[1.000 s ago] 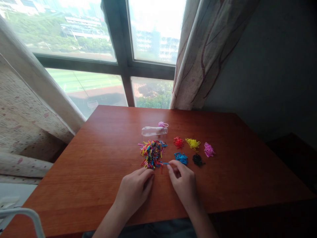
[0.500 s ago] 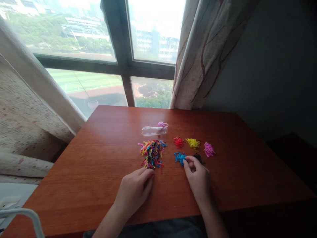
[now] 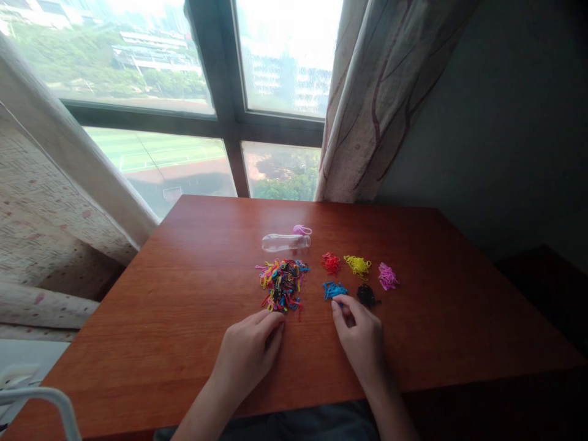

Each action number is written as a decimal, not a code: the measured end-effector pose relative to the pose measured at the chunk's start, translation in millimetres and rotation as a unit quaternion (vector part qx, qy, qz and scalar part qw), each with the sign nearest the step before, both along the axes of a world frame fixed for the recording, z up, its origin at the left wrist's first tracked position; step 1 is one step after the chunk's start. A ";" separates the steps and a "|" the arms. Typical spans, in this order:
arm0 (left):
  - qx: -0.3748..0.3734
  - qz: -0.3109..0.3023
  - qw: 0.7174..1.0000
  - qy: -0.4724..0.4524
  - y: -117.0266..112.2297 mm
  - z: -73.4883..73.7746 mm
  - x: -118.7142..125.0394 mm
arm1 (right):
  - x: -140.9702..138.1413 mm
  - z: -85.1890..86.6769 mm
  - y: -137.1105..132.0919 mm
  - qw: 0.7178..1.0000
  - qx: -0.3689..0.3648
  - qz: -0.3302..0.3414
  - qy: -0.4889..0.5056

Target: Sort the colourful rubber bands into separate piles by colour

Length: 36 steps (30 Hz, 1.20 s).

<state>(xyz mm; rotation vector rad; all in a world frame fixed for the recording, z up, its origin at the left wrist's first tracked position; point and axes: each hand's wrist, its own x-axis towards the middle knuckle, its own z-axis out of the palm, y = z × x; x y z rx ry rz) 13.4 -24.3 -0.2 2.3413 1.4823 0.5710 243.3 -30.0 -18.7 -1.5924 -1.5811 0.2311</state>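
Note:
A mixed heap of small coloured rubber bands (image 3: 282, 283) lies on the wooden table (image 3: 193, 294). To its right sit sorted little piles: red (image 3: 330, 263), yellow (image 3: 358, 265), pink (image 3: 388, 277), blue (image 3: 334, 289) and black (image 3: 367, 295). My left hand (image 3: 250, 352) rests flat on the table just below the mixed heap, fingers loosely together, holding nothing. My right hand (image 3: 361, 340) is just below the blue pile, its thumb and fingertips drawn together near the pile's edge; whether anything is pinched there I cannot make out.
A clear plastic bottle (image 3: 285, 242) lies on its side behind the heap, with a pink cap (image 3: 302, 230) beside it. Curtains hang left and right of the window. A white chair rail (image 3: 46, 401) shows at the lower left.
My right hand carried a blue band from the mixed heap's edge to the blue pile, then drew back slightly toward me. The left hand stayed put.

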 end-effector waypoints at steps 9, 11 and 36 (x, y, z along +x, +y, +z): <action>-0.008 -0.003 1.000 -0.003 -0.3 3.1 0.6 | -39.5 4.5 1.9 0.990 -0.049 0.125 -0.044; -0.007 0.000 1.000 -0.005 -0.5 3.4 0.7 | -42.2 5.4 2.8 0.989 -0.059 0.129 -0.052; 0.016 0.040 0.993 0.111 2.4 10.7 41.6 | -36.5 5.1 -5.5 0.989 -0.067 0.095 -0.089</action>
